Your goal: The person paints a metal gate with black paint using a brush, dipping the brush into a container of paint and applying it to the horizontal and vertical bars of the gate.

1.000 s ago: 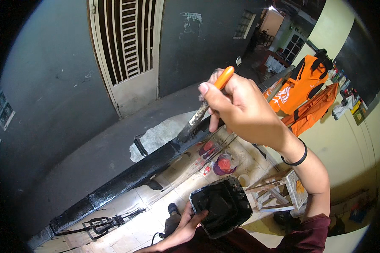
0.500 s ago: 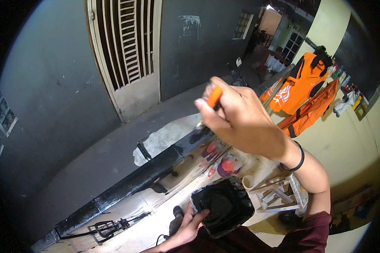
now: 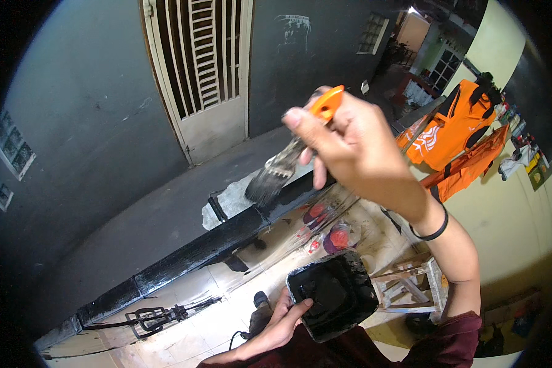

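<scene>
My right hand (image 3: 362, 144) is closed round the handle of a paintbrush (image 3: 271, 181). The brush has an orange handle end and dark, paint-caked bristles. Its bristles slant down to the left, at the top of a long ledge (image 3: 199, 247) coated in shiny black; whether they touch it I cannot tell. Low in the view, my left hand (image 3: 283, 320) grips a square tub (image 3: 359, 285) by its left rim, thumb over the edge. Black paint coats the tub's inside.
A whitish sheet (image 3: 232, 195) lies on the ground beyond the ledge. Near the tub stand a paint-spotted wooden stool (image 3: 438, 285) and a purple container (image 3: 337, 239) with something red. Orange garments (image 3: 457, 122) hang at the right. A barred door (image 3: 218, 132) is set in the grey wall.
The brush has tipped so its bristles now show, pointing down-left over the ledge. My right hand has shifted slightly right. The left hand still holds the tub, and the whole view has shifted.
</scene>
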### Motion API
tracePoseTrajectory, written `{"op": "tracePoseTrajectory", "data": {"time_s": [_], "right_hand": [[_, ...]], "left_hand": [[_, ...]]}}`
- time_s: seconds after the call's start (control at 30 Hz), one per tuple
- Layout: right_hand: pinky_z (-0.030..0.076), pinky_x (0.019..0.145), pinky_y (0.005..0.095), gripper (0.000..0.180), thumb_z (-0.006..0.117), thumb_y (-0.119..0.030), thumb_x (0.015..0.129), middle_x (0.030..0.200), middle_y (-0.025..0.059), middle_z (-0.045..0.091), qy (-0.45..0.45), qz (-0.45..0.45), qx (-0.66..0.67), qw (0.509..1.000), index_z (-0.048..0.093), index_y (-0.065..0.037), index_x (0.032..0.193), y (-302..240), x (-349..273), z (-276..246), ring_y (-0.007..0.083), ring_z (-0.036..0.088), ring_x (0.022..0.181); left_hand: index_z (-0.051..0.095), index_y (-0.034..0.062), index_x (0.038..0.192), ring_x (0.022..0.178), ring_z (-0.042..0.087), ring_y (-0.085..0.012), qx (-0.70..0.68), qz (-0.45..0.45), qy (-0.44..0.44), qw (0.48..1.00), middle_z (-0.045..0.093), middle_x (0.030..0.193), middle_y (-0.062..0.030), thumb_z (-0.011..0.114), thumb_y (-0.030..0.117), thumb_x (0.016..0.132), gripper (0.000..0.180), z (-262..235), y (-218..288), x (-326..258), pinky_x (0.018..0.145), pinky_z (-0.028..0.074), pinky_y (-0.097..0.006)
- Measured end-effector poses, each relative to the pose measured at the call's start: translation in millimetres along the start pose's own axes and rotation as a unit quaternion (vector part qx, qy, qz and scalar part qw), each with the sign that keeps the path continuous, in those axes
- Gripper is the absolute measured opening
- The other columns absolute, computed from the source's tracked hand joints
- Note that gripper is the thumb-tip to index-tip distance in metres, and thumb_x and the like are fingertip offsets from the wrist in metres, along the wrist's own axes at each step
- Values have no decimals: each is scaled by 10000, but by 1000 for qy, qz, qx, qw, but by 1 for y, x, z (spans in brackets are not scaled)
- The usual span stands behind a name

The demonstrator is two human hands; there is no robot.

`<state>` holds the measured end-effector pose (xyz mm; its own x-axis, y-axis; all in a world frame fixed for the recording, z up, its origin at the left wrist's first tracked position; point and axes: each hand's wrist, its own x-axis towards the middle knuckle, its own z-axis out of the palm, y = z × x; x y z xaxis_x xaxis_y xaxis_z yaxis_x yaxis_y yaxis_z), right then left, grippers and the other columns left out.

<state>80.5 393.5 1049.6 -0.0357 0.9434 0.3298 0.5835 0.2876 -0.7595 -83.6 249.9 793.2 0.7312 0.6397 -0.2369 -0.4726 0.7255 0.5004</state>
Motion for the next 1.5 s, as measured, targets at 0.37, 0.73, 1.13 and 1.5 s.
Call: {"op": "tracePoseTrajectory", "data": {"time_s": [0.37,0.73,1.13,1.5], "right_hand": [[473,476,257,351,648,-328,1002,637,41,643,-1,-11,37,999,621,-1,879,23,16,2,86,630,510],[491,484,419,298,664,-242,989,581,193,599,130,-211,-371,895,606,13,846,67,18,-94,373,648,542],[428,495,414,344,681,-286,976,564,192,548,95,-180,-297,933,623,14,818,52,0,-85,372,603,522],[444,500,363,286,682,-254,981,561,152,559,134,-188,-348,909,645,-16,827,61,2,-106,292,613,499]], "left_hand": [[369,36,1469,1258,497,-144,27,-13,25,999,545,1369,-72,607,121,1007,527,-2,-13,6,1051,409,-312],[317,43,1498,1304,541,-265,26,-21,34,999,513,1441,-141,541,69,1005,542,5,-12,15,1082,490,-429],[304,53,1489,1324,522,-272,56,-36,70,995,496,1447,-147,580,123,996,569,13,-10,24,1095,478,-438],[262,47,1540,1308,518,-172,17,-31,41,999,507,1450,-119,605,111,1011,633,21,-7,29,1050,461,-298]]}}
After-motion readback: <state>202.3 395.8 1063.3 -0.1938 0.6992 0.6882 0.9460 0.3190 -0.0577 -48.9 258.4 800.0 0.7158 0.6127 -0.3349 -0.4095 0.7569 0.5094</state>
